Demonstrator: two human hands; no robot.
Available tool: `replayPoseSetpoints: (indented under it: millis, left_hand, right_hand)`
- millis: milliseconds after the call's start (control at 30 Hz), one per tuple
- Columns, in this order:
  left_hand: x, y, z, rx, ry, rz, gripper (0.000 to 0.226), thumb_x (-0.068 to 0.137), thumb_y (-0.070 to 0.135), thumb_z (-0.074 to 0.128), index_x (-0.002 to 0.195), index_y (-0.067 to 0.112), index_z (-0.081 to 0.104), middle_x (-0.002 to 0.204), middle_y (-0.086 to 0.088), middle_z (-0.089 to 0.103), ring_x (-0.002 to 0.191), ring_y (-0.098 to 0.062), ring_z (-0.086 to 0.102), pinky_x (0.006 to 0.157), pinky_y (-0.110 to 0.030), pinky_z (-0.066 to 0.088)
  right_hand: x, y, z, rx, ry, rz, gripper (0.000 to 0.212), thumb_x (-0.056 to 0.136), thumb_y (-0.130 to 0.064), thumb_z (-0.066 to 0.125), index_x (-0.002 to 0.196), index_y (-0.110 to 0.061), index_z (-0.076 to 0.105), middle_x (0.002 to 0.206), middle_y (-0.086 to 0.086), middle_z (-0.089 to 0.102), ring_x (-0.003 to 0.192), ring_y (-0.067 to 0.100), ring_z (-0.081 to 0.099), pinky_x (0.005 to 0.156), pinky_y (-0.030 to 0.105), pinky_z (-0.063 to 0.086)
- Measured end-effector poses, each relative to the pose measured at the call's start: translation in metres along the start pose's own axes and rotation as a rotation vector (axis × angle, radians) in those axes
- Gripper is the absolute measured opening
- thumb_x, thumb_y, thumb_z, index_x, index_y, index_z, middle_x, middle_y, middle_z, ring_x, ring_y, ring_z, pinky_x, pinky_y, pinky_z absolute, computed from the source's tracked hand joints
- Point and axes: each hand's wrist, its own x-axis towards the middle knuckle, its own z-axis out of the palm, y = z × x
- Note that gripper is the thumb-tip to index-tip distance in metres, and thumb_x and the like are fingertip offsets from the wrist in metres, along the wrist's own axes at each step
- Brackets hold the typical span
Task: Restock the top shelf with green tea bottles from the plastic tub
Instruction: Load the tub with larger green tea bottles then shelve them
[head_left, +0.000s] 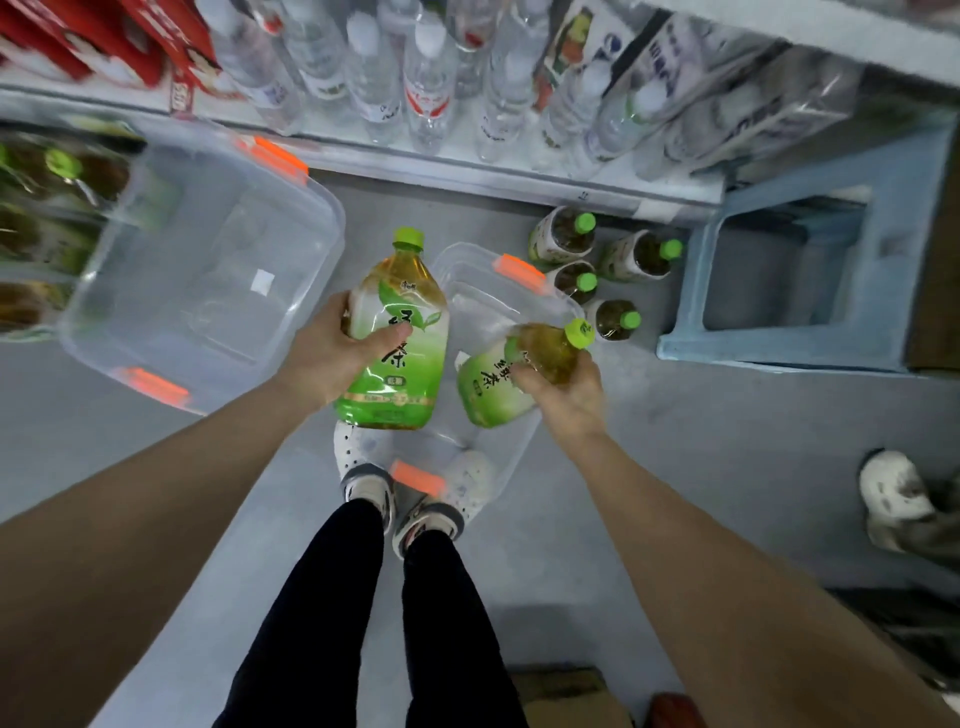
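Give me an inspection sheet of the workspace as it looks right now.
Surface: grey floor.
Job's things: left bottle and right bottle of green tea held above the small tub; four more bottles stand by the shelf.
Clutter: large tub at left; blue stool at right.
Hands: left hand grips left bottle's body; right hand grips right bottle near its neck.
Cables: nothing seen.
Surroundings: water bottles on the shelf; another person's shoe.

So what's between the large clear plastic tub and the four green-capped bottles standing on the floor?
Head view: the green-labelled tea bottle that the left hand grips, and below it the smaller clear plastic tub with orange latches.
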Motion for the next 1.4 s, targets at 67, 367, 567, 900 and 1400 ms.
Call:
replayPoseSetpoints:
  millis: [67, 367, 567, 900, 1400]
  left_hand:
    - [-0.034, 0.022, -0.017, -0.021, 0.01, 0.013, 0.054, 0.072, 0.054, 0.079, 0.115, 0.032, 0.055, 0.109, 0.006, 0.068, 0.101, -0.016, 0.065, 0.088, -0.032, 0.05]
    - [-0.202, 0.132, -0.115, -0.116, 0.085, 0.198, 0.074, 0.06, 0.06, 0.08, 0.122, 0.028, 0.055, 0.109, 0.009, 0.067, 0.106, -0.018, 0.065, 0.096, -0.039, 0.052]
    - [-0.286, 0.194, -0.18, -0.148, 0.186, 0.425, 0.096, 0.056, 0.058, 0.086, 0.138, 0.024, 0.049, 0.124, 0.002, 0.064, 0.112, -0.021, 0.063, 0.1, -0.042, 0.049]
    - [-0.377, 0.297, -0.275, -0.297, 0.27, 0.796, 0.096, 0.061, 0.044, 0.087, 0.141, 0.014, 0.045, 0.123, -0.006, 0.065, 0.107, -0.021, 0.065, 0.096, -0.041, 0.053]
    - [-0.447, 0.403, -0.513, -0.352, 0.299, 1.252, 0.078, 0.06, 0.054, 0.082, 0.128, 0.025, 0.056, 0.114, -0.003, 0.069, 0.098, -0.02, 0.07, 0.081, -0.042, 0.059]
  right_hand:
    - [-0.037, -0.02, -0.026, 0.008, -0.009, -0.03, 0.069, 0.069, -0.04, 0.085, 0.127, -0.018, 0.055, 0.124, 0.006, 0.058, 0.114, 0.025, 0.058, 0.103, 0.043, 0.045]
    - [-0.192, -0.136, -0.148, -0.057, 0.017, -0.401, 0.068, 0.061, -0.057, 0.081, 0.116, -0.023, 0.061, 0.117, 0.002, 0.065, 0.108, 0.019, 0.063, 0.098, 0.043, 0.05]
    - [-0.272, -0.209, -0.201, -0.11, 0.135, -0.686, 0.07, 0.066, -0.058, 0.077, 0.122, -0.02, 0.057, 0.119, 0.001, 0.062, 0.11, 0.02, 0.06, 0.097, 0.039, 0.049]
    - [-0.379, -0.349, -0.248, -0.044, 0.258, -1.129, 0.073, 0.081, -0.056, 0.067, 0.143, -0.03, 0.038, 0.13, -0.008, 0.057, 0.114, 0.01, 0.055, 0.096, 0.029, 0.041]
    - [-0.546, -0.568, -0.23, 0.162, 0.547, -1.502, 0.065, 0.085, -0.061, 0.062, 0.141, -0.034, 0.04, 0.135, -0.016, 0.054, 0.121, 0.0, 0.05, 0.102, 0.025, 0.036]
